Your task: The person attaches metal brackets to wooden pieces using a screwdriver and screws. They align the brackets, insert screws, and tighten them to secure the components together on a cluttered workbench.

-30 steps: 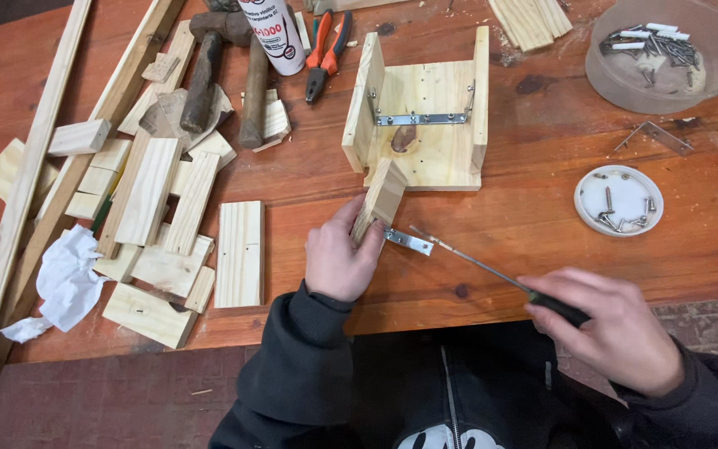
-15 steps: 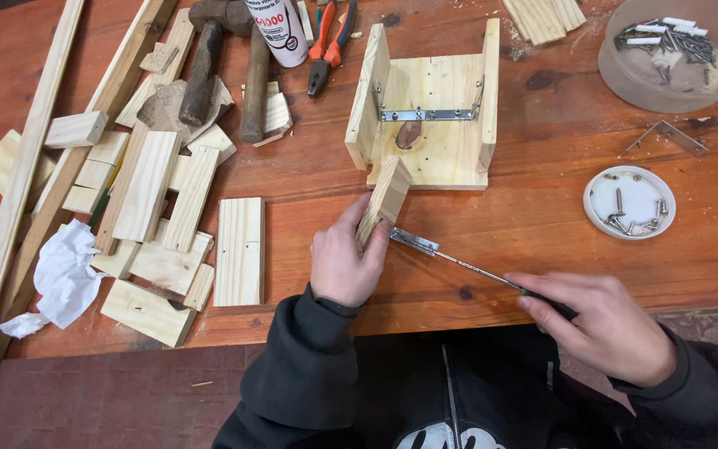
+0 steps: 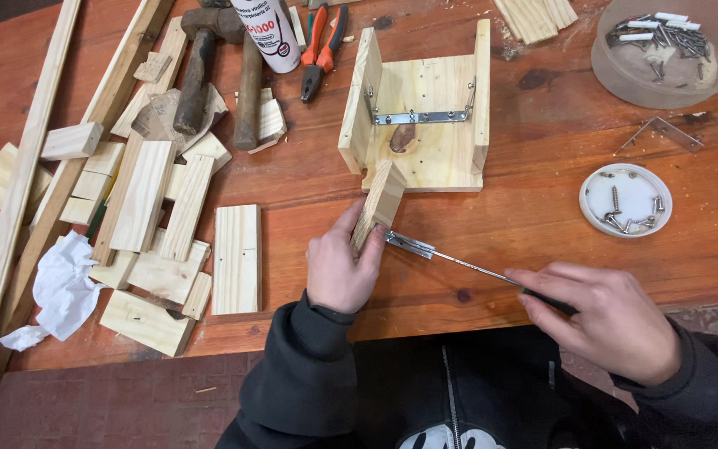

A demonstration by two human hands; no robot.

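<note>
Gripping pale pine block [image 3: 380, 204], left hand [image 3: 341, 268]; right hand [image 3: 607, 312] clasps slim steel screwdriver [image 3: 475, 268].

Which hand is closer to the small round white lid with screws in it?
Right. The right hand grips a thin metal screwdriver just below and left of the small round white lid. The left hand holds a small pine block, far left of it.

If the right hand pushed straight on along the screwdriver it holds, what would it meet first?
Probably the small metal bracket at the tool's tip, set against the wood block held by the left hand. The right hand points up-left along the screwdriver.
</note>
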